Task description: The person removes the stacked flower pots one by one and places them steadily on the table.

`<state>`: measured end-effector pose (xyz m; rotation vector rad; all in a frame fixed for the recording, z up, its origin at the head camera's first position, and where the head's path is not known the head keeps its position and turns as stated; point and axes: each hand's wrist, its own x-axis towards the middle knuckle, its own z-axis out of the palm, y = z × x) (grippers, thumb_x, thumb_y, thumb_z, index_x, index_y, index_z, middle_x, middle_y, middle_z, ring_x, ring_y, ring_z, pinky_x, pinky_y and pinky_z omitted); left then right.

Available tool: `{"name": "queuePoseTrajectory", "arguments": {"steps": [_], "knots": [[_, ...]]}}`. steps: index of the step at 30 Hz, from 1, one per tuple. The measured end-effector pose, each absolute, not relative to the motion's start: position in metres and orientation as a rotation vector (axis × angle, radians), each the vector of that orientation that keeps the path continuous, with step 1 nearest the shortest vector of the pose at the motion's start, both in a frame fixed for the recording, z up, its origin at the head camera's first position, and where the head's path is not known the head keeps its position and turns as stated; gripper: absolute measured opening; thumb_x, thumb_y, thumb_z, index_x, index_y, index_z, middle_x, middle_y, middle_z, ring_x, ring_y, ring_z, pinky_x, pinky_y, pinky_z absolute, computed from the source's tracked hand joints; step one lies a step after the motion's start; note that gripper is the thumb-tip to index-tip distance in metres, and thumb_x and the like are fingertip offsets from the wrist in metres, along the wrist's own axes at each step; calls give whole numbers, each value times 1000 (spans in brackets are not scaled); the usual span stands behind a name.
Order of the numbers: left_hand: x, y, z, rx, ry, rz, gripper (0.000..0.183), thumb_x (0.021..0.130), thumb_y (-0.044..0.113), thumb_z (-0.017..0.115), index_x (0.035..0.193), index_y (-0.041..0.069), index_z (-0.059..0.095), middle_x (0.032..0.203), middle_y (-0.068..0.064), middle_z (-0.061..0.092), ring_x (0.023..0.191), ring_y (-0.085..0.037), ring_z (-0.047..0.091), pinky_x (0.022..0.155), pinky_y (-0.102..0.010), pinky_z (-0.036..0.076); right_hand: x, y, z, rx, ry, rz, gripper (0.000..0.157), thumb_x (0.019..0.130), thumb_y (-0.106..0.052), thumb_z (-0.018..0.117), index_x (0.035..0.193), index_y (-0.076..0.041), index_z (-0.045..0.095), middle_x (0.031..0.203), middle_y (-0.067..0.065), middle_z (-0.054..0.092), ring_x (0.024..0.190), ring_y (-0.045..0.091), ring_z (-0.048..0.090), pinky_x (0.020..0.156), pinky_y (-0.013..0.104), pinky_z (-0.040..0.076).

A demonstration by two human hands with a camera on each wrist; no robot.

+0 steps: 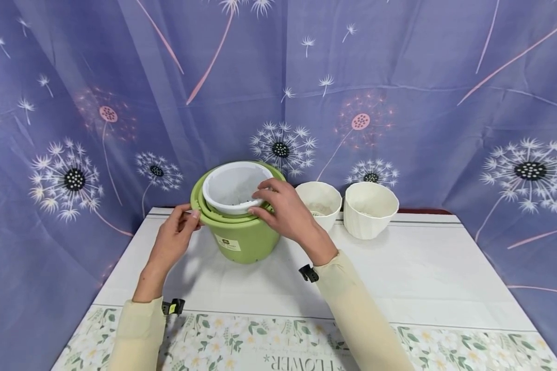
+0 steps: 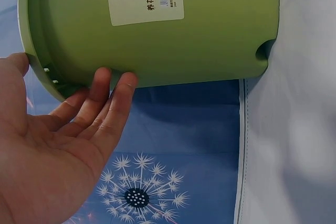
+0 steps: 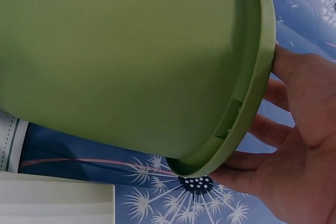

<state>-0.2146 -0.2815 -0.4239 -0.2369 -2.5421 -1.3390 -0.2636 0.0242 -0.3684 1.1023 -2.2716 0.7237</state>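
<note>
A large green flowerpot [image 1: 248, 242] with a label on its front stands on the table, another green rim showing just inside its own. Nested within is a smaller white flowerpot [image 1: 232, 188], its rim above the green ones. My left hand [image 1: 176, 234] holds the green pot's left rim; in the left wrist view the thumb lies at the rim and the fingers [image 2: 118, 95] touch the wall below. Over the right side, my right hand [image 1: 285, 211] pinches the white pot's rim, fingers inside and thumb outside. The right wrist view hides the fingertips behind the green rim.
Two cream fluted pots [image 1: 370, 211] stand side by side to the right of the green pot, the nearer one [image 1: 322, 198] partly behind my right hand. A white tablecloth [image 1: 422, 278] with a floral front border covers the table. A purple dandelion curtain [image 1: 399, 62] hangs behind.
</note>
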Motion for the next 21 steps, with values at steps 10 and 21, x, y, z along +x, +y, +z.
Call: {"name": "queuePoseTrajectory", "arguments": {"steps": [10,21], "knots": [[-215,-283,-425,-236,-2543,-1336,56,113,49,46,152,8,51,117,-13,71,110,-31,71,86,-17,53,-266,22,-368,1103,-2298,733,21,98,-27,81,102,-7,80,116,13,69,109,30,65,101,42,52],[-216,-283,-426,-234,-2548,-1341,55,114,49,45,151,9,51,117,-12,71,112,-33,71,92,-34,59,-265,21,-369,1062,-2310,731,23,97,-28,81,101,-6,79,110,11,69,106,28,64,100,40,53]]}}
